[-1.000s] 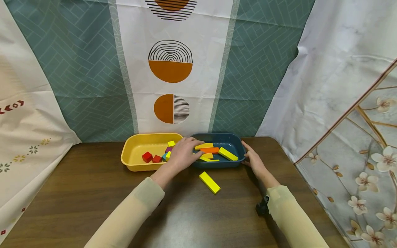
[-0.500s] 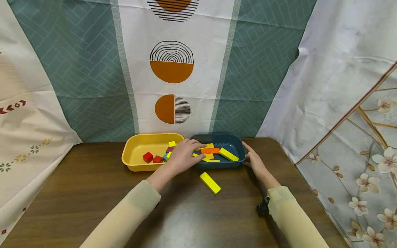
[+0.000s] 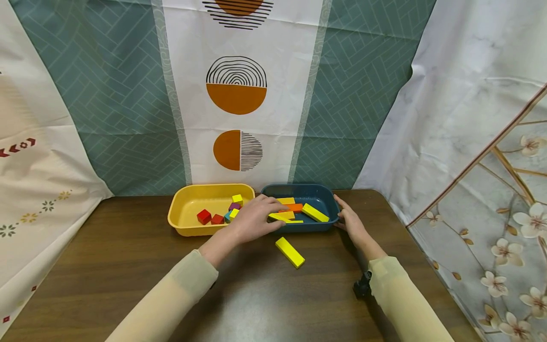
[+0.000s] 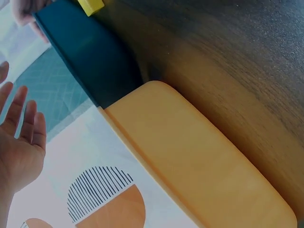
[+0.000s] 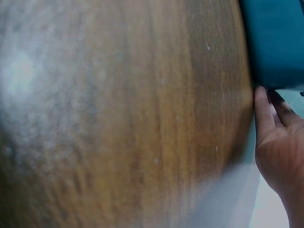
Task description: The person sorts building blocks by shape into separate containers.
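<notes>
My left hand (image 3: 256,218) hovers over the left end of the dark blue tray (image 3: 309,228), its fingers spread and nothing seen between them. In the left wrist view those fingers (image 4: 29,124) are fairly straight and apart. Inside the tray lie yellow, orange and light-orange blocks; a yellow block (image 3: 279,218) sits nearest my left fingertips. My right hand (image 3: 352,222) rests against the tray's right end, and the right wrist view has its straight fingers (image 5: 264,111) touching the outer wall low down. Part of the tray's left end is hidden behind my left hand.
A yellow tray (image 3: 181,228) stands left of the blue one, close beside it. It holds red cubes (image 3: 204,217) and several purple, blue and yellow ones. One yellow block (image 3: 290,252) lies on the brown table (image 3: 256,304) in front. Patterned cloths (image 3: 239,156) hang behind.
My left hand has shifted slightly right and lower, uncovering a bit more of the yellow tray's cubes. Blocks under its fingers have moved a little. The right hand stays in place.
</notes>
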Tool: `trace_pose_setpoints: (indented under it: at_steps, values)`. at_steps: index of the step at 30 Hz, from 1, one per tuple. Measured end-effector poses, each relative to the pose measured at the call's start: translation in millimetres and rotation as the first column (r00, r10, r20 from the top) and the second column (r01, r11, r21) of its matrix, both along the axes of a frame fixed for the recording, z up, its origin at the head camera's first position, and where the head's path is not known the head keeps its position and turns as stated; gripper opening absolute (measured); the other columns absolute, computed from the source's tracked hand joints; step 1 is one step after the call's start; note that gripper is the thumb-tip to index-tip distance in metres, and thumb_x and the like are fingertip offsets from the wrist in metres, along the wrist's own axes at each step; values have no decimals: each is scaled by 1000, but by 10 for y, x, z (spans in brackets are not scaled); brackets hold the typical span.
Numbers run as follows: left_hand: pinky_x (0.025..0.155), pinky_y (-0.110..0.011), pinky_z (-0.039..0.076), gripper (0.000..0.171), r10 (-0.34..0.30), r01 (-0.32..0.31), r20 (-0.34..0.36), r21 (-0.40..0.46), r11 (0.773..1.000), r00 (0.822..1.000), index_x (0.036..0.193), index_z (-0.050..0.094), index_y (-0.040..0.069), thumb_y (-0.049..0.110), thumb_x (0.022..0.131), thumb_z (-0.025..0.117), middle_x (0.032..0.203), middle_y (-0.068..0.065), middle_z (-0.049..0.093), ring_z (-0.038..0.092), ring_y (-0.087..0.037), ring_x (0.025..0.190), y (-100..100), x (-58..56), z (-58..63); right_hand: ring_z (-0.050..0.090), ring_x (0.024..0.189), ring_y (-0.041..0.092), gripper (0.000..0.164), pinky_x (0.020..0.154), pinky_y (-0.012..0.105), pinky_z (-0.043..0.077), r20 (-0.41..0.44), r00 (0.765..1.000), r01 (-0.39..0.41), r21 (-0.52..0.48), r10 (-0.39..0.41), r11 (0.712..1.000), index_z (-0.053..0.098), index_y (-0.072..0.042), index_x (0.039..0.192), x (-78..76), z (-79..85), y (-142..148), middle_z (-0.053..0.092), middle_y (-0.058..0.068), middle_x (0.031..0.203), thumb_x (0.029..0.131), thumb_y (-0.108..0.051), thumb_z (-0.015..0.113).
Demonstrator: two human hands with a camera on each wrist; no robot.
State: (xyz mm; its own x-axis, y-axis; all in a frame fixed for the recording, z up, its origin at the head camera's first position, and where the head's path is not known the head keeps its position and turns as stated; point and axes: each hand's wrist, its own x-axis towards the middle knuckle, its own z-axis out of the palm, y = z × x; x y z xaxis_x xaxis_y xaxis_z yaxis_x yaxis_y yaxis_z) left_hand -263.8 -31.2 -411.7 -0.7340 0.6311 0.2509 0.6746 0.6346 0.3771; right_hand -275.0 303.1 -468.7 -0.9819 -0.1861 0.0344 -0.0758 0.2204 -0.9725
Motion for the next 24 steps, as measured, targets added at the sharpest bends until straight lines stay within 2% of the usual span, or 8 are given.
trace_pose_setpoints:
  at_steps: [4, 10, 17, 24]
  values:
    - [100, -38, 47, 42, -67, 67, 6, -8, 998, 998, 134, 70, 23, 36, 94, 74, 135, 2, 65, 52, -21, 122, 21, 28, -12, 25, 145, 44, 63, 111, 68, 32, 9, 1000, 0, 9, 0, 1000, 20, -5, 164, -10, -4, 9, 11, 16, 170, 101, -3, 30]
    - [105, -41, 46, 44, -144, 148, 65, -46, 988, 987, 136, 69, 23, 37, 94, 74, 135, 4, 65, 52, -20, 126, 64, 61, -65, 22, 148, 43, 64, 111, 68, 32, 21, 1000, 2, 12, -2, 1000, 19, -5, 164, -9, 10, -1, 10, 15, 170, 101, -3, 29]
    - [104, -35, 46, 43, -216, 225, 82, -126, 966, 973, 135, 69, 27, 40, 94, 73, 132, 10, 67, 54, -16, 122, 151, 106, -214, 24, 146, 43, 65, 111, 66, 33, 31, 999, 12, -5, -12, 1000, 19, -6, 164, -14, 1, -4, 10, 15, 170, 100, -3, 30]
    - [104, -33, 46, 41, -264, 279, 107, -171, 945, 959, 133, 71, 25, 36, 94, 74, 125, 11, 67, 54, -14, 117, 231, 145, -338, 26, 145, 44, 64, 111, 67, 32, 32, 999, 6, -8, -6, 1000, 19, -6, 164, -31, -12, 19, 10, 16, 170, 101, -3, 30]
